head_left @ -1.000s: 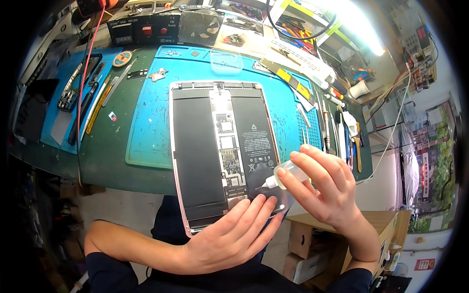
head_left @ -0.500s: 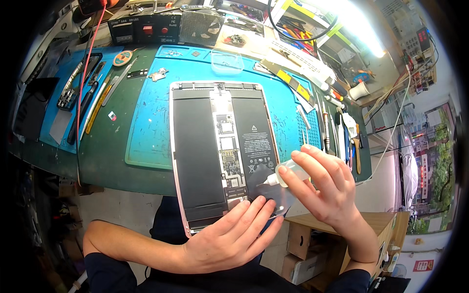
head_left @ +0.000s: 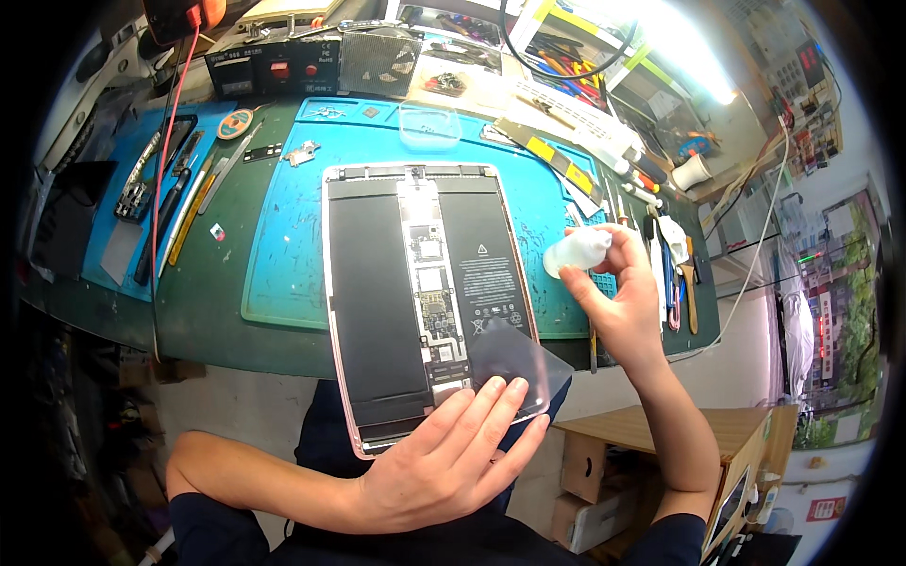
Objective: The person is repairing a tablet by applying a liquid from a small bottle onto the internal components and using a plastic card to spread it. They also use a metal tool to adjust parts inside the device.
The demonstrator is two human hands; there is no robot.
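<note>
An opened tablet point(head_left: 375, 292) with a pink rim, dark battery panels and a central circuit board lies over the bench's front edge. My left hand point(head_left: 443, 464) grips its bottom end, fingertips on top at the lower right, thumb hidden. Near those fingers a dark translucent sheet point(head_left: 516, 354) covers the corner and juts past the rim. Above and right of that corner, my right hand point(head_left: 615, 296) holds a small translucent plastic bottle point(head_left: 576, 253) between thumb and fingers; its nozzle cannot be made out.
A blue mat point(head_left: 288, 251) bears small parts and a clear box point(head_left: 428, 125). Tools point(head_left: 681, 283) line the right end; another mat point(head_left: 113, 245) with phone parts is at left. A black powered device point(head_left: 283, 71) stands behind. A wooden cabinet point(head_left: 670, 434) is below right.
My right hand has lifted the bottle up and right, away from the tablet's corner, and turned it. The tablet has shifted slightly left; my left hand is still on it.
</note>
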